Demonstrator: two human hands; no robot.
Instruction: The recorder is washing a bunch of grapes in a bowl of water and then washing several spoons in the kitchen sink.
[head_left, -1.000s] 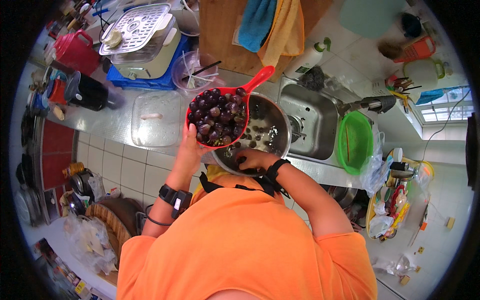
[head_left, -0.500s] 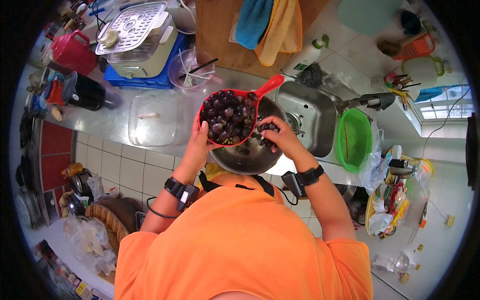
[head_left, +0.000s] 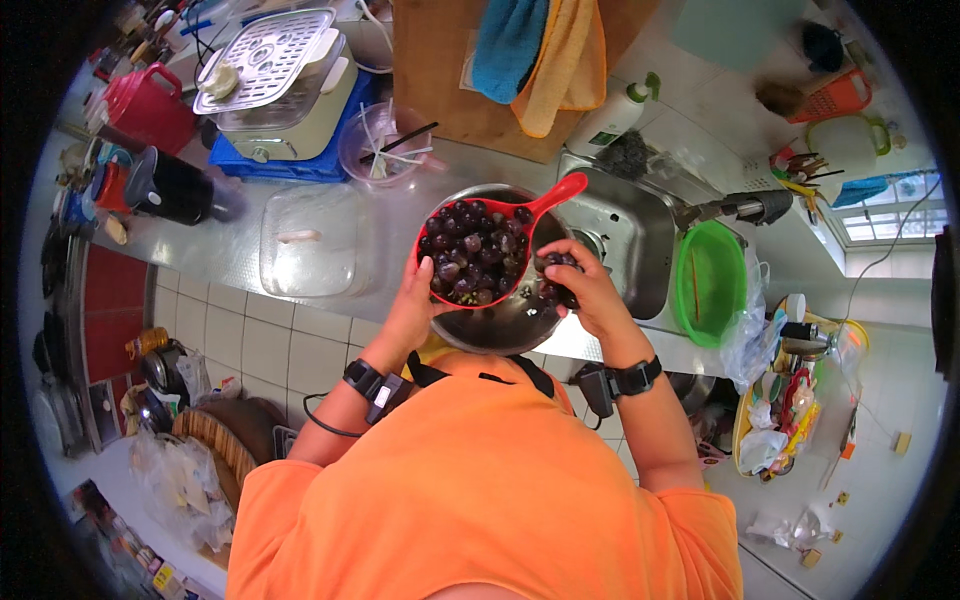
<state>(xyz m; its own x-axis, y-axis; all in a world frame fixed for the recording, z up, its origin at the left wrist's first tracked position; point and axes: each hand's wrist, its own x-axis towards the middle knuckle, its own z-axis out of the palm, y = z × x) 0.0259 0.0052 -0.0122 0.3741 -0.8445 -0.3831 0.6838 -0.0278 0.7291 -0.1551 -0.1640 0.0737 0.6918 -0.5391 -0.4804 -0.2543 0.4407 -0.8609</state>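
Red strainer (head_left: 478, 250) full of grapes (head_left: 470, 252) sits over the metal bowl (head_left: 510, 320), with your left hand (head_left: 420, 300) gripping its rim. Your right hand (head_left: 585, 290) clutches more grapes. Tip it, and grapes could roll off into the sink (head_left: 625, 235).

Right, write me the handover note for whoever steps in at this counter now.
Left hand: grips the near rim of the red strainer, held over the metal bowl.
Right hand: closed on a few dark grapes beside the strainer's right edge, above the bowl.
Done: strainer is heaped with dark grapes.
Left: the handful in the right hand is not in the strainer. Sink lies to the right.
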